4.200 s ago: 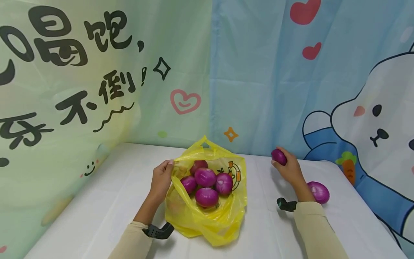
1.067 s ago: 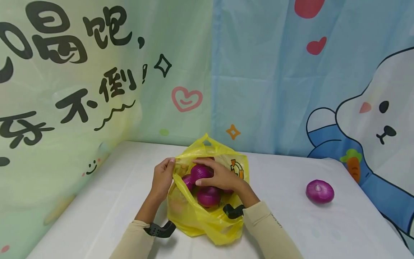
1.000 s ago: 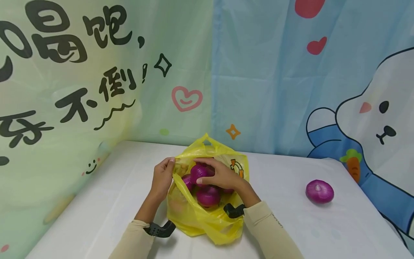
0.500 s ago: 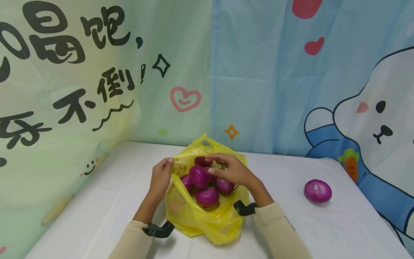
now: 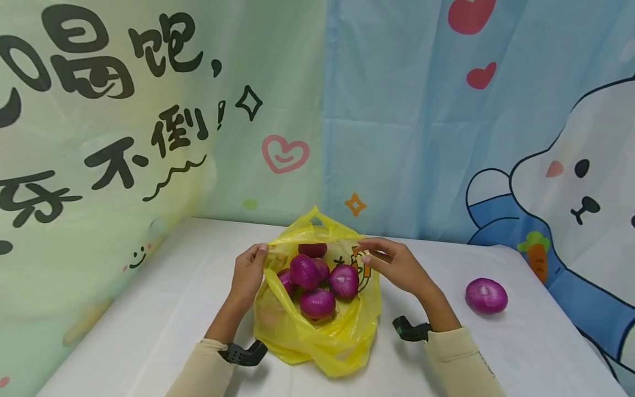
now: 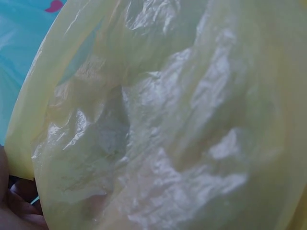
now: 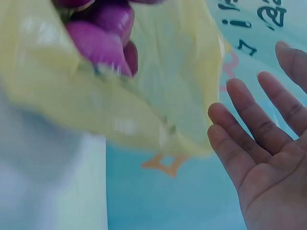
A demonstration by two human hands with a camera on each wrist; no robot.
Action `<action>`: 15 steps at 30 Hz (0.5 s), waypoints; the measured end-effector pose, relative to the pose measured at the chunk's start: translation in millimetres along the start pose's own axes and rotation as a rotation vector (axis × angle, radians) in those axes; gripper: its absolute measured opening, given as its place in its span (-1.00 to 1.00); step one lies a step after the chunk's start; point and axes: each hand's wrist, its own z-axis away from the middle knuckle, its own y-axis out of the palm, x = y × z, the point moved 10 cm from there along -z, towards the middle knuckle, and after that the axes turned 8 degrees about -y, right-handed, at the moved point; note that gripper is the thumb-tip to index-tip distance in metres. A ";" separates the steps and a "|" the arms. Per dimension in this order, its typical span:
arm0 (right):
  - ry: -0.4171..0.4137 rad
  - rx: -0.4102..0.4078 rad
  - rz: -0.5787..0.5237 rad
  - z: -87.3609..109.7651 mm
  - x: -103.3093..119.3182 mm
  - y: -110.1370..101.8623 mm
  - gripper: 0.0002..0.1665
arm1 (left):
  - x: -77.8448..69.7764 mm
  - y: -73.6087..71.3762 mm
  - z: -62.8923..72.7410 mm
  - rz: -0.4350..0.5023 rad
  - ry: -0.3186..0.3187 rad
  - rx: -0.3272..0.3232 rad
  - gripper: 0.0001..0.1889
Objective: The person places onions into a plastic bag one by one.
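A yellow plastic bag (image 5: 342, 344) sits mid-table with its mouth spread, a handle loop standing up at the back. Several red onions (image 5: 318, 304) lie inside, one at the back partly hidden. My left hand (image 5: 247, 274) pinches the left edge of the mouth; the left wrist view is mostly filled by the bag's thin wall (image 6: 158, 120). My right hand (image 5: 399, 267) holds nothing, its fingertips right at the bag's right edge. In the right wrist view its fingers (image 7: 264, 124) are extended and spread beside the yellow film (image 7: 192, 72).
One more red onion (image 5: 486, 296) lies on the white tablecloth (image 5: 431, 380) to the right of the right forearm. A printed cloth backdrop (image 5: 377, 110) hangs behind the table's back edge. Each wrist wears a black strap device (image 5: 243, 353).
The right hand carried an onion from the right into the bag and let it go on the pile. It then drew back rightward to the bag's edge. The left hand kept its grip.
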 end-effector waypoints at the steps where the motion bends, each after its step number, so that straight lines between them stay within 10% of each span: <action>1: 0.006 -0.016 0.012 3.6 -2.0 -5.6 -0.59 | -0.5 -0.3 -0.1 -0.005 0.003 -0.004 -0.57; 15: 0.131 -0.178 0.235 56.2 -25.5 -72.8 -0.54 | 1.5 2.4 1.1 0.006 0.001 0.011 -0.58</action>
